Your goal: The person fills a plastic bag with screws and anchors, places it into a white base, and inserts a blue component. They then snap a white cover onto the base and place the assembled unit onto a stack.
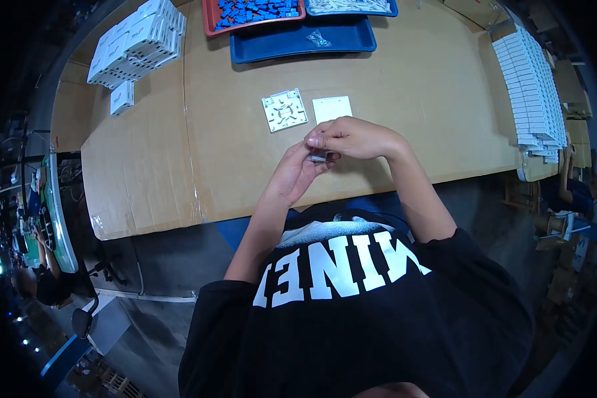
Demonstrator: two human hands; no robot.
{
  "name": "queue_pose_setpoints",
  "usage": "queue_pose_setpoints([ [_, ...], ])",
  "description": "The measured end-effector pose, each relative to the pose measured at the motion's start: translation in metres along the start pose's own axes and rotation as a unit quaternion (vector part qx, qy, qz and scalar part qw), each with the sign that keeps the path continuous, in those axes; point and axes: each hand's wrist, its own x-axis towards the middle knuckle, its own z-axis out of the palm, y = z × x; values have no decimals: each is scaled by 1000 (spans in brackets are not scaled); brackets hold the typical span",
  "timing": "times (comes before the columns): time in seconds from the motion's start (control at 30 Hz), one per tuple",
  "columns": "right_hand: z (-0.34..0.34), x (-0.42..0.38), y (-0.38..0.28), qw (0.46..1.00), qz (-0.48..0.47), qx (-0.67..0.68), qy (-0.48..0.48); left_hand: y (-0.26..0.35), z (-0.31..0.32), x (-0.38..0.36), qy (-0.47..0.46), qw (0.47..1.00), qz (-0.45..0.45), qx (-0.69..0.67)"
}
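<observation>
Both my hands meet over the near part of the cardboard-covered table. My left hand (pixel 294 174) has its fingers curled around a small, partly hidden whitish piece (pixel 319 158). Over it, my right hand (pixel 353 138) is closed in a pinch at the left fingertips; what it pinches is too small to name. Just beyond my hands, a white square plate (pixel 331 108) lies flat, its near edge covered by my right hand. To its left lies a white square casing (pixel 285 111) with its inner ribs facing up.
At the far edge are a red tray (pixel 255 25) of blue parts, a blue tray (pixel 303 48) with a small clear bag, and another tray (pixel 351 13) of whitish parts. White boxes (pixel 136 43) stand left, stacked white pieces (pixel 529 89) right. Other people sit at both sides.
</observation>
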Motion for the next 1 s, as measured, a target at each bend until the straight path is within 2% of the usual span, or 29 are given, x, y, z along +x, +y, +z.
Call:
queue_pose_setpoints([
  [0.1,-1,2,7,999,22,28,-17,0,-3,1,-2,1000,-12,-5],
  [0.17,-2,4,17,999,-39,1,35,0,-4,0,2,1000,-15,-14],
  [0.2,-2,4,16,999,-39,1,37,1,-3,-1,5,1000,-18,-22],
  [0.27,-1,2,9,998,20,66,-8,-1,-5,1,1,1000,-12,-9],
  [0.4,1,4,18,999,-10,39,-19,-3,-9,4,-5,1000,-8,5],
  [0.47,-4,4,21,999,-52,14,-6,-8,-21,8,-8,999,-18,-38],
  [0.5,-8,2,15,998,-26,65,-3,-8,-24,9,-38,996,-25,-75],
  [0.53,-15,4,20,998,-30,61,3,-8,-28,10,-68,991,-32,-112],
  [0.6,-34,10,36,987,-131,51,83,-13,-47,13,-86,988,-56,-113],
  [0.63,-47,6,19,991,-44,80,101,-14,-55,14,-98,985,-81,-119],
  [0.67,-58,10,23,990,-49,76,108,-17,-61,15,-104,985,-80,-113],
  [0.73,-87,18,30,971,-60,80,217,-16,-65,16,-146,971,-70,-174],
  [0.8,-120,22,27,962,-84,96,240,-15,-63,17,-142,972,-74,-171],
  [0.87,-156,34,38,926,-89,70,360,-14,-60,18,-128,973,-82,-172],
  [0.9,-178,43,49,924,-98,67,365,-14,-61,19,-130,972,-83,-178],
  [0.97,-222,60,74,852,-83,-101,508,-15,-62,19,-132,972,-79,-180],
  [1.0,-239,66,78,847,-92,-103,513,-14,-62,20,-128,970,-80,-191],
])
